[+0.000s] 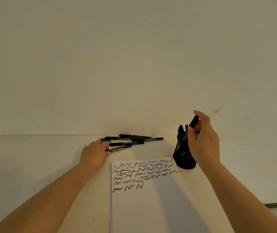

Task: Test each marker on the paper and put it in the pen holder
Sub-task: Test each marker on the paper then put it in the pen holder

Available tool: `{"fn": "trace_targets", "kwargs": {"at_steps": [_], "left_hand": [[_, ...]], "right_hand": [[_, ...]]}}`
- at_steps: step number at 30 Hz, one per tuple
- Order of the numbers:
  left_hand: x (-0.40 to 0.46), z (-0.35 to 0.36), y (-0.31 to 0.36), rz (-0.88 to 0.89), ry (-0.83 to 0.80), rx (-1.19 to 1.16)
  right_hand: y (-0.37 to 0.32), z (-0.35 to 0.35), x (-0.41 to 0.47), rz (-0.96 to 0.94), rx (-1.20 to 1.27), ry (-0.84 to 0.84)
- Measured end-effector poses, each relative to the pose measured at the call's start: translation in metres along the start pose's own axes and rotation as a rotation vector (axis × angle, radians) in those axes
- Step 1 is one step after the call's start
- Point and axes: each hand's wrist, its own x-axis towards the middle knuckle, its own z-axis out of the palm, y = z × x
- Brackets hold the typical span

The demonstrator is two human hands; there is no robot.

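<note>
1. Landmark taken: the paper (151, 190), a white sheet being kept flat on the table (33, 165) nearest the camera. Its far portion is being filled with rows of black squiggles; the near portion is being left blank.
2. Just past the paper's far right corner, the pen holder (184, 157), black mesh, is being kept upright. Several marker ends are being seen above its rim, so part of the batch is judged tested and stowed.
3. Above the holder, to the right of the paper's far edge, a black marker (193, 121) is being pinched in the curled fingers of the right hand (203, 142), held raised and tilted over the rim. Judged: this one is being put into the holder; it is not yet released.
4. Beyond the paper's far left corner, the left hand (94, 154) is being rested on the table, fingers curled at the near end of the nearest loose marker (120, 148). Whether it is properly gripped cannot be told.
5. Farther beyond the paper's far edge, against the wall (134, 64), the remaining markers (134, 139) are being left in a loose pile, roughly five or six.
6. Progress judged past halfway; the pile is being left to test.
</note>
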Motion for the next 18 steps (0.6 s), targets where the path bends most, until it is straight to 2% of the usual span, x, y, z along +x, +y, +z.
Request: {"fn": "trace_targets", "kwargs": {"at_steps": [4,7,16,18], "left_hand": [[-0.003,-0.002,0.003,-0.012,-0.038,-0.022],[-0.006,-0.005,0.005,-0.007,-0.053,-0.035],[-0.015,-0.012,0.014,0.031,0.089,-0.176],[-0.019,-0.015,0.017,0.043,0.119,-0.201]], "right_hand": [[0.003,0.005,-0.005,-0.069,-0.171,-0.06],[0.0,0.007,-0.007,-0.11,-0.25,-0.014],[0.012,0.012,-0.008,-0.076,-0.506,-0.147],[0.011,0.012,-0.011,-0.08,-0.513,-0.123]]}}
